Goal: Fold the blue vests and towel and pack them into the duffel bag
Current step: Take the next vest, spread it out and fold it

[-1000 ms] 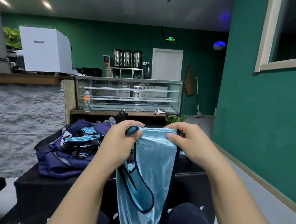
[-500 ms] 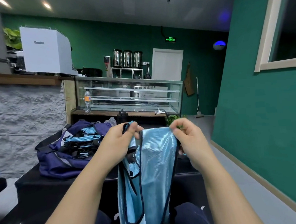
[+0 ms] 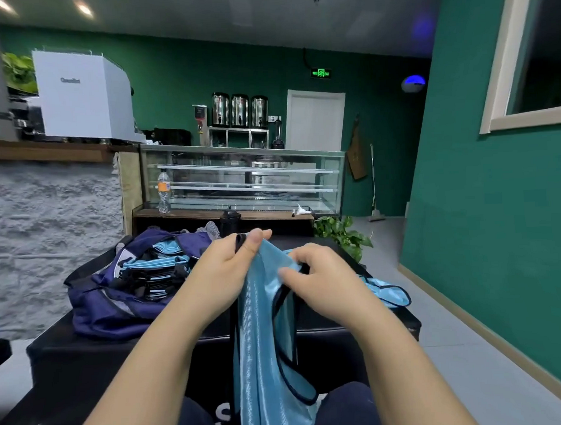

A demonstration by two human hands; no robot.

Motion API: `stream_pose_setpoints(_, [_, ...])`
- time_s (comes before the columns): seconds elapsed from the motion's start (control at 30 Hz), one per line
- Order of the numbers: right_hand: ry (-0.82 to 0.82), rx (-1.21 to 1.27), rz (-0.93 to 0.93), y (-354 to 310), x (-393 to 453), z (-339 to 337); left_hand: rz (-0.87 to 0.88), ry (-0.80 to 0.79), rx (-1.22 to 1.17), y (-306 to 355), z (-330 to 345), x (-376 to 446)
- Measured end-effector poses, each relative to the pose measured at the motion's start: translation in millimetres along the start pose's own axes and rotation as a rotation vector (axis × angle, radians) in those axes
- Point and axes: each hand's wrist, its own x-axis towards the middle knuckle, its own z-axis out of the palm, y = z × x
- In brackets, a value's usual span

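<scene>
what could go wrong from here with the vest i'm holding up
The blue vest hangs long and loose between the knees, pinched only at its top edge by the left hand and right hand; a slack grip could let the slippery cloth slide down. The duffel bag already looks full, so another fold may not fit neatly.

You can read "EXIT" on the glowing green sign (image 3: 321, 73) above the far white door. The grey brand word on the white boxy machine (image 3: 81, 96) at far left is too blurred to read.
</scene>
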Motion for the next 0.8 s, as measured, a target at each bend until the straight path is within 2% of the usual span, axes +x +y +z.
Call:
stream_pose_setpoints(0.17, [0.064, 0.056, 0.059, 16, 4, -8, -0.012, -0.111, -0.173, 3, -6, -4])
stream_pose_setpoints(0.3, [0.088, 0.08, 0.061, 20, 7, -4, 0.065, -0.248, -0.244, 7, -6, -9])
stream_pose_setpoints(0.4, [0.122, 0.052, 0.043, 22, 7, -3, 0.043, -0.364, -0.294, 13, -5, -13])
stream_pose_setpoints(0.57, [0.161, 0.12, 0.051, 26, 8, -3, 0.07, -0.419, -0.135, 9, -5, -12])
stream_pose_setpoints(0.7, [0.286, 0.135, 0.144, 35, 8, -9, 0.065, -0.435, -0.034, 5, 2, -11])
stream_pose_setpoints(0.8, [0.349, 0.178, 0.209, 42, 6, -18, 0.107, -0.334, 0.126, 5, 3, -9])
